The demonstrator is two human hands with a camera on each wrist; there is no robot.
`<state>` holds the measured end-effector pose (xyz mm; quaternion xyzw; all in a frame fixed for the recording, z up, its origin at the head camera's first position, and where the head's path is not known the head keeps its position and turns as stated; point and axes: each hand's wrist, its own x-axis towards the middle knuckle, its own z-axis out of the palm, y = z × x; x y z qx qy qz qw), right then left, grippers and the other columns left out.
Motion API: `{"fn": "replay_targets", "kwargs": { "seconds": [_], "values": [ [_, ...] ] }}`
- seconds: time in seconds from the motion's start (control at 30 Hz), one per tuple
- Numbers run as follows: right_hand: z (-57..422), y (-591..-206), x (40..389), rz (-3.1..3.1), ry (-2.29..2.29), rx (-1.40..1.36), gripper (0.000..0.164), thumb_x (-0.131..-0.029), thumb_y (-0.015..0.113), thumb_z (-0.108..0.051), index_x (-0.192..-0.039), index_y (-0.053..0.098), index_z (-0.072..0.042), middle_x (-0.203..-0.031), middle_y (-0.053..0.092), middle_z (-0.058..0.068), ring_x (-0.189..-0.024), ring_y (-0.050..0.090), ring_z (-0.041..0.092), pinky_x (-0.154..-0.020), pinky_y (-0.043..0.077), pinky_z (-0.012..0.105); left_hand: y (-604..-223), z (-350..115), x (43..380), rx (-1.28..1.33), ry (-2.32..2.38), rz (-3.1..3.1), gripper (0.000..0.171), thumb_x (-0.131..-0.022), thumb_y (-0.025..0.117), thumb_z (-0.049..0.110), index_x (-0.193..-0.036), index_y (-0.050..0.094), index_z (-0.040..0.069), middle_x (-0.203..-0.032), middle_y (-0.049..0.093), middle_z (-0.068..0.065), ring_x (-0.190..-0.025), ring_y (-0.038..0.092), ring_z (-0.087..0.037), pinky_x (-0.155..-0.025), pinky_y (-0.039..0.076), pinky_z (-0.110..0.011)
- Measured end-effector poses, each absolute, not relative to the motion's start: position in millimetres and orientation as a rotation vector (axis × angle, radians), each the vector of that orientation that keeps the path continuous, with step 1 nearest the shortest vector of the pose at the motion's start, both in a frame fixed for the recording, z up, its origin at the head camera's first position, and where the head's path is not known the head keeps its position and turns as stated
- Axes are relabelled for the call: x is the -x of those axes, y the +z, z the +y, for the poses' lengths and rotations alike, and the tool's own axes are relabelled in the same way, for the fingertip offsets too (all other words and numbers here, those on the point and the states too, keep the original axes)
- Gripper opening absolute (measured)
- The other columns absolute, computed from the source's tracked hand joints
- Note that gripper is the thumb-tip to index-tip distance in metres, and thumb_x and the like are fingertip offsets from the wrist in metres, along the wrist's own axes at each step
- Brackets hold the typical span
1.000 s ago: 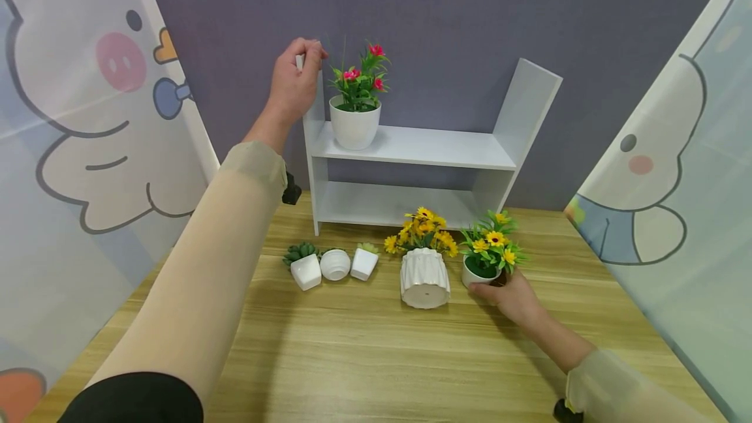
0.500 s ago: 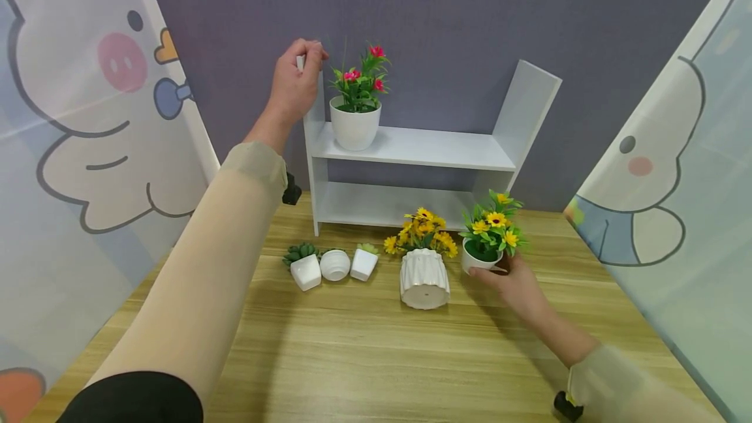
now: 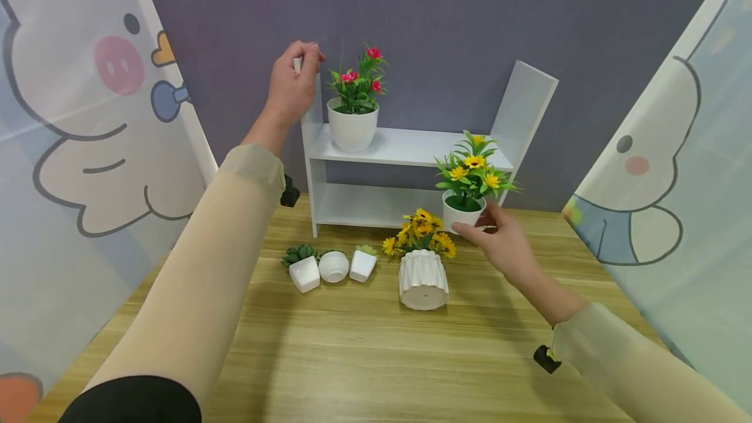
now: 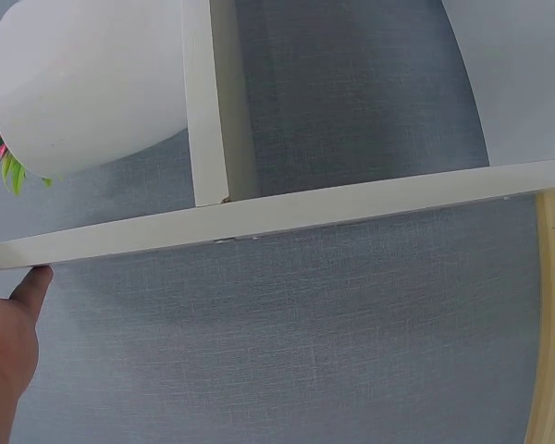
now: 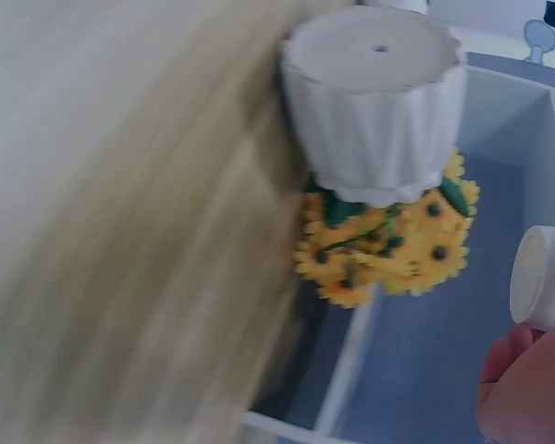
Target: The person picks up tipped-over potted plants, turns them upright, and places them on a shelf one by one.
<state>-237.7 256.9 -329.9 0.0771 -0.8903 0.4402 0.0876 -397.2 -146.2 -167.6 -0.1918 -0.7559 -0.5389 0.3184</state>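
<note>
In the head view my left hand [image 3: 292, 87] grips the top of the left side panel of a white two-tier shelf [image 3: 405, 145]. The left wrist view shows part of that hand [image 4: 5, 347] at the panel's edge. My right hand [image 3: 505, 250] holds a small white pot of yellow artificial flowers [image 3: 461, 214] by its pot, off the table and in front of the shelf's right half. In the right wrist view only the base of this pot [image 5: 536, 277] shows. A white pot with pink-red flowers [image 3: 354, 129] stands on the upper tier at the left.
A fluted white vase of yellow flowers [image 3: 423, 282] lies tipped on the wooden table [image 3: 364, 358], blooms toward the shelf. Left of it lie three small white succulent pots [image 3: 334, 266]. A grey wall [image 3: 435, 18] rises behind the shelf, with cartoon-printed panels at both sides.
My right hand has lifted the potted yellow flowers off the table and moved them up and left toward the shelf. My left hand stays on the side panel.
</note>
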Motion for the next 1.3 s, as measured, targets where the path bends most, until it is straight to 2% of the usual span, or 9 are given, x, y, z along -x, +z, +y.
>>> {"fn": "replay_targets", "kwargs": {
  "seconds": [0.23,0.37,0.47,0.67,0.83,0.93,1.03,1.17,1.3],
  "values": [
    [236.6,-305.0,255.3,-2.617,1.23,-0.303,0.062,-0.1,0.077,-0.056,-0.143,0.061,-0.014,-0.117,0.065,0.011,-0.106,0.063,0.029,-0.078,0.053,0.03,-167.8,-147.0,396.2,0.498,-1.414,-1.99,0.034,-0.117,0.051,0.038,-0.112,0.067,0.008,-0.124,0.062,0.0,-0.152,0.049,-0.009,-0.125,0.04,-0.026],
    [226.4,-291.3,265.0,-2.58,1.201,-0.323,0.052,-0.1,0.079,-0.055,-0.123,0.064,-0.011,-0.111,0.065,0.009,-0.101,0.063,0.03,-0.074,0.051,0.034,-167.3,-147.3,395.5,0.489,-1.416,-1.994,0.032,-0.117,0.05,0.038,-0.111,0.067,0.01,-0.13,0.063,-0.003,-0.153,0.049,-0.008,-0.125,0.04,-0.026],
    [220.2,-281.1,272.6,-2.563,1.188,-0.317,0.053,-0.099,0.079,-0.057,-0.112,0.061,-0.009,-0.11,0.064,0.01,-0.098,0.061,0.03,-0.073,0.049,0.037,-167.1,-147.5,395.1,0.481,-1.415,-1.997,0.031,-0.117,0.05,0.038,-0.11,0.067,0.012,-0.13,0.063,-0.004,-0.15,0.051,-0.01,-0.122,0.042,-0.026],
    [209.6,-258.9,290.5,-2.563,1.218,-0.303,0.066,-0.097,0.079,-0.061,-0.135,0.064,-0.008,-0.132,0.067,0.014,-0.109,0.061,0.029,-0.084,0.052,0.038,-167.2,-148.0,393.8,0.467,-1.403,-2.006,0.031,-0.117,0.05,0.039,-0.111,0.067,0.014,-0.13,0.063,-0.003,-0.148,0.052,-0.012,-0.119,0.044,-0.027],
    [201.4,-242.3,303.5,-2.627,1.187,-0.301,0.084,-0.098,0.077,-0.061,-0.155,0.055,-0.005,-0.148,0.061,0.017,-0.121,0.059,0.032,-0.094,0.054,0.045,-167.6,-148.3,394.4,0.476,-1.406,-2.005,0.032,-0.117,0.049,0.039,-0.112,0.067,0.013,-0.138,0.064,-0.009,-0.148,0.052,-0.011,-0.119,0.044,-0.027],
    [196.4,-236.0,311.7,-2.656,1.169,-0.315,0.087,-0.098,0.077,-0.061,-0.161,0.05,-0.006,-0.152,0.06,0.016,-0.126,0.059,0.033,-0.099,0.054,0.049,-167.7,-148.6,395.3,0.485,-1.412,-1.994,0.03,-0.117,0.05,0.038,-0.111,0.067,0.013,-0.138,0.064,-0.01,-0.15,0.051,-0.009,-0.121,0.042,-0.026],
    [191.0,-231.5,321.3,-2.669,1.153,-0.321,0.08,-0.097,0.078,-0.059,-0.155,0.056,-0.008,-0.15,0.063,0.015,-0.127,0.061,0.034,-0.101,0.054,0.051,-167.4,-148.6,395.0,0.494,-1.408,-1.992,0.032,-0.117,0.051,0.037,-0.112,0.066,0.01,-0.14,0.065,-0.011,-0.153,0.049,-0.009,-0.124,0.04,-0.025],
    [187.4,-225.8,333.5,-2.725,1.123,-0.305,0.091,-0.097,0.08,-0.057,-0.164,0.047,-0.006,-0.158,0.059,0.017,-0.14,0.058,0.036,-0.113,0.052,0.056,-167.2,-147.8,393.8,0.492,-1.4,-2.011,0.038,-0.117,0.05,0.038,-0.117,0.065,0.003,-0.15,0.062,-0.012,-0.15,0.051,-0.012,-0.121,0.042,-0.027],
    [185.6,-220.1,344.2,-2.806,1.081,-0.305,0.102,-0.097,0.08,-0.058,-0.17,0.035,-0.003,-0.165,0.052,0.02,-0.149,0.052,0.039,-0.119,0.048,0.058,-167.9,-146.7,393.7,0.472,-1.387,-2.038,0.043,-0.118,0.048,0.041,-0.123,0.064,0.001,-0.153,0.061,-0.008,-0.131,0.056,-0.015,-0.109,0.047,-0.029]
  ]
}}
